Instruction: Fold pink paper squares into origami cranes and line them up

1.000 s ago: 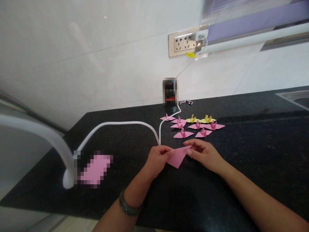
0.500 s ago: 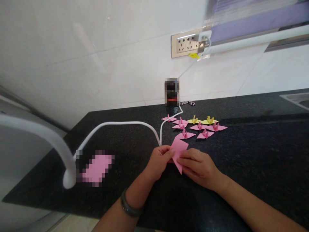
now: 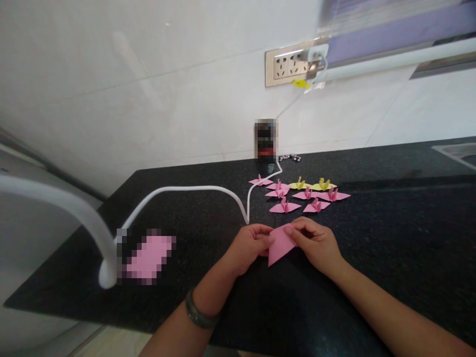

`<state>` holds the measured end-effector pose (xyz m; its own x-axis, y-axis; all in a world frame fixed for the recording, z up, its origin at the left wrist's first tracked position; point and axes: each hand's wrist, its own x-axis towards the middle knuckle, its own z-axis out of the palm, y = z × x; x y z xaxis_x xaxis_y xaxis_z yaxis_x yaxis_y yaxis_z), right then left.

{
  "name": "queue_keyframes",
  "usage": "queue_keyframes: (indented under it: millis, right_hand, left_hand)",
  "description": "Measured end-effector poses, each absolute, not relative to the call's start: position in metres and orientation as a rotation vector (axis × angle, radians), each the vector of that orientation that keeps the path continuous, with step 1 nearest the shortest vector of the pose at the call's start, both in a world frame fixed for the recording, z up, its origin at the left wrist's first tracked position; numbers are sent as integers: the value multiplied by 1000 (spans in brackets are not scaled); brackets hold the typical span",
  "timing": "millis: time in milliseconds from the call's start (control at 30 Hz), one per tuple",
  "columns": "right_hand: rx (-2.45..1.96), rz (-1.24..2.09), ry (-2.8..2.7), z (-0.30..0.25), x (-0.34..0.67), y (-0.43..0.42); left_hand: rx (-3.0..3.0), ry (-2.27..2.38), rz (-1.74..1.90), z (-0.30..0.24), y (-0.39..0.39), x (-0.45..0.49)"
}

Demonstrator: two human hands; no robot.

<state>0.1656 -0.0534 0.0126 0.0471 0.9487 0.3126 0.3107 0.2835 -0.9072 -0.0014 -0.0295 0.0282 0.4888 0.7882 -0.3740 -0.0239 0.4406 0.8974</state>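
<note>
A folded piece of pink origami paper [image 3: 281, 245] is held between my two hands above the dark counter. My left hand [image 3: 250, 250] pinches its left edge between thumb and fingers. At the upper right corner, my right hand [image 3: 317, 245] grips it with the thumb on top and the fingers behind. The paper's pointed lower end hangs free toward me. Just beyond my hands stand several folded paper cranes, pink ones [image 3: 285, 207] and yellow ones [image 3: 324, 185].
On the left of the black counter [image 3: 193, 218] lies a blurred-out pink patch [image 3: 150, 260]. A white cable [image 3: 197, 188] loops across the counter. A pixelated dark object [image 3: 266, 141] leans on the wall, below a socket panel [image 3: 284, 67]. A sink edge [image 3: 451, 148] shows far right.
The pink paper has turned, its lower point swinging left. My right hand has shifted its grip to the upper right corner, thumb now on top. My left hand keeps its place.
</note>
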Motion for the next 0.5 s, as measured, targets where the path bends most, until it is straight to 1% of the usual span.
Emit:
queue_keyframes:
  millis: [100, 267, 500]
  right_hand:
    - [-1211, 665, -1522, 13, 167, -54]
    - [-1064, 547, -1809, 16, 173, -54]
    - [-962, 513, -2120, 21, 177, -54]
  left_hand:
    - [966, 958, 619, 27, -28, -2]
    - [948, 941, 655, 27, -26, -4]
    - [902, 946, 657, 27, -21, -7]
